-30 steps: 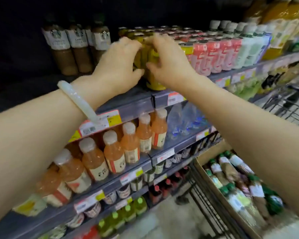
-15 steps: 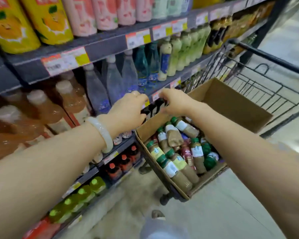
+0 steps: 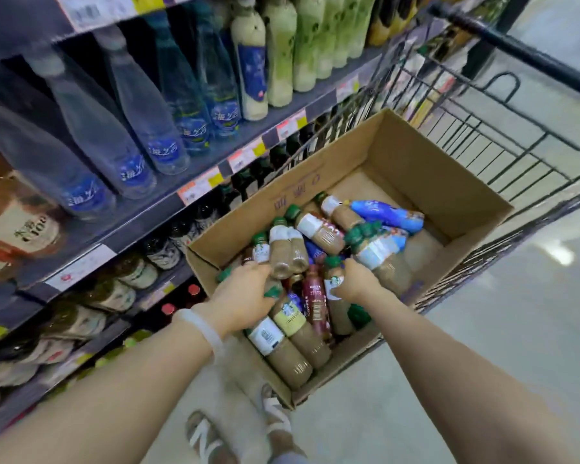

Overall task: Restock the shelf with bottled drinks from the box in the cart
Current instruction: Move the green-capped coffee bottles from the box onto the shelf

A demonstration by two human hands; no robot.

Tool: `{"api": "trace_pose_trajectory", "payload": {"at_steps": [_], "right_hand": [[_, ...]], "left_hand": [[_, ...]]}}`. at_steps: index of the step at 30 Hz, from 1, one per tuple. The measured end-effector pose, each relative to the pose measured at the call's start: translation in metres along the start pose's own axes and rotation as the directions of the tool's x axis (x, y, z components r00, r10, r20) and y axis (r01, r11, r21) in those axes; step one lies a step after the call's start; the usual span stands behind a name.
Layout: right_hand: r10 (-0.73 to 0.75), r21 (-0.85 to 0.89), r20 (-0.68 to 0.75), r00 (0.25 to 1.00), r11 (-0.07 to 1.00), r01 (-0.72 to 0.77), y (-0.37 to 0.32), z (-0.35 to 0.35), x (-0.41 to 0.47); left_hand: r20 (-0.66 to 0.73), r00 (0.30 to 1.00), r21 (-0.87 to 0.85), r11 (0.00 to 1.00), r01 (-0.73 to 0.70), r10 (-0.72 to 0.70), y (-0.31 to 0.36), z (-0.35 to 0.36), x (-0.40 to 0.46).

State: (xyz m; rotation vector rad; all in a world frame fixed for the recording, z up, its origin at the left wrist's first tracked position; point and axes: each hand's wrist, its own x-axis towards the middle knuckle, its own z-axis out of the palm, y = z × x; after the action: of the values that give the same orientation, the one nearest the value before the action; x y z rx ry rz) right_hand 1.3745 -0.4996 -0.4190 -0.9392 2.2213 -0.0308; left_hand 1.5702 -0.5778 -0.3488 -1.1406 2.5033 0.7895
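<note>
Bottled drinks (image 3: 310, 236) with green caps and brown contents lie heaped in the open brown cardboard box (image 3: 456, 182) in the black wire cart (image 3: 516, 139), centre frame. Both hands, earlier at the box's rim, are now inside it. Left hand (image 3: 245, 296) curls over bottles; right hand (image 3: 357, 281) grips one green-capped bottle (image 3: 335, 298).

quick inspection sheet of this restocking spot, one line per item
surface: pale floor, bare where visible
job's things: cardboard box in wire cart, coffee bottles piled lying down, one blue bottle
clutter: nothing seen
grippers: left hand and right hand down among the bottles; grip unclear
cables: nothing seen
surroundings: shelf of water bottles with price tags, on the person's left
</note>
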Motion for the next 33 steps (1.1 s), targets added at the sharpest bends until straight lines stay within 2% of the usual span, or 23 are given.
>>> {"api": "trace_pose_trajectory", "payload": {"at_steps": [6, 12, 15, 18, 22, 28, 30, 33], "right_hand": [[0.233, 0.219, 0.033, 0.972, 0.947, -0.234, 0.012, 0.044, 0.035], [0.470, 0.387, -0.137, 0.872, 0.836, -0.389, -0.008, 0.066, 0.051], [0.510, 0.373, -0.186, 0.840, 0.827, -0.420, -0.012, 0.075, 0.055], [0.501, 0.372, -0.172, 0.848, 0.830, -0.416, -0.007, 0.072, 0.056], [0.440, 0.405, -0.185, 0.879, 0.849, -0.340, 0.000, 0.062, 0.045], [0.157, 0.407, -0.338, 0.928, 0.913, -0.006, -0.007, 0.022, 0.013], [0.114, 0.471, -0.342, 0.933, 0.880, 0.065, -0.018, 0.006, 0.005], [0.006, 0.564, -0.301, 0.954, 0.807, 0.173, -0.039, -0.012, -0.012]], "left_hand": [[0.044, 0.995, -0.070, 0.993, 0.093, -0.091, -0.007, 0.027, 0.024], [0.055, 0.992, -0.124, 0.985, 0.118, -0.112, -0.016, 0.036, 0.045], [0.037, 0.991, -0.160, 0.978, 0.135, -0.130, -0.018, 0.036, 0.053], [0.041, 0.988, -0.177, 0.972, 0.152, -0.147, -0.020, 0.036, 0.059], [0.091, 0.985, -0.211, 0.964, 0.160, -0.144, -0.017, 0.036, 0.059], [0.096, 0.991, -0.336, 0.934, 0.118, -0.090, 0.003, 0.042, 0.060], [0.079, 0.994, -0.461, 0.881, 0.108, -0.081, 0.013, 0.044, 0.061], [0.023, 0.991, -0.661, 0.742, 0.115, -0.134, 0.027, 0.042, 0.062]]}}
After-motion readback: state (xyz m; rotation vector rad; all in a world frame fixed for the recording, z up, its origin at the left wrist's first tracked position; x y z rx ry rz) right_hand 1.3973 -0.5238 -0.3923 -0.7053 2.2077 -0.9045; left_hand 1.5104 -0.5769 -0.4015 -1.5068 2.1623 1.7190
